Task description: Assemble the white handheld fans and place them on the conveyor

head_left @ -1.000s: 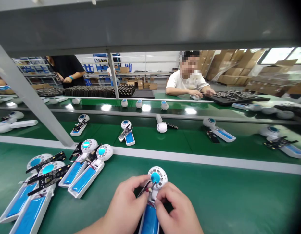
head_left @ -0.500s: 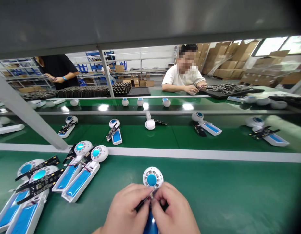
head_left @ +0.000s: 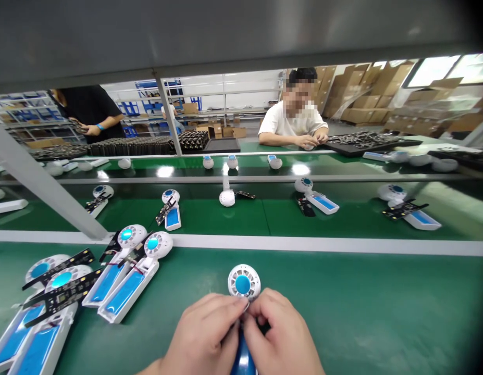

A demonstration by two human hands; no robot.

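Observation:
In front of me lies a white handheld fan [head_left: 244, 281] with a round vented head and a blue disc, its handle toward me. A glossy blue cell [head_left: 243, 360] shows in the handle between my palms. My left hand [head_left: 210, 330] is closed in a pinch at the fan's neck, thumb and forefinger together. My right hand [head_left: 282, 333] pinches at the same spot, fingertips touching the left ones. What lies between the fingertips is small and hidden. A bit of something black shows beneath the right fingers.
At left lie several opened fans [head_left: 127, 291] with black circuit boards. Past a white rail [head_left: 304, 244], more fans with boards lie on a green belt [head_left: 202, 219]. Across from me sits a person in white [head_left: 280, 122] beside a black tray [head_left: 353, 151]. A slanted post [head_left: 49, 182] stands at left.
Fans on the nearer belt have shifted left, those on the farther belt right. My fingers have drawn closer together, covering the small pale connector and most of the black part seen before.

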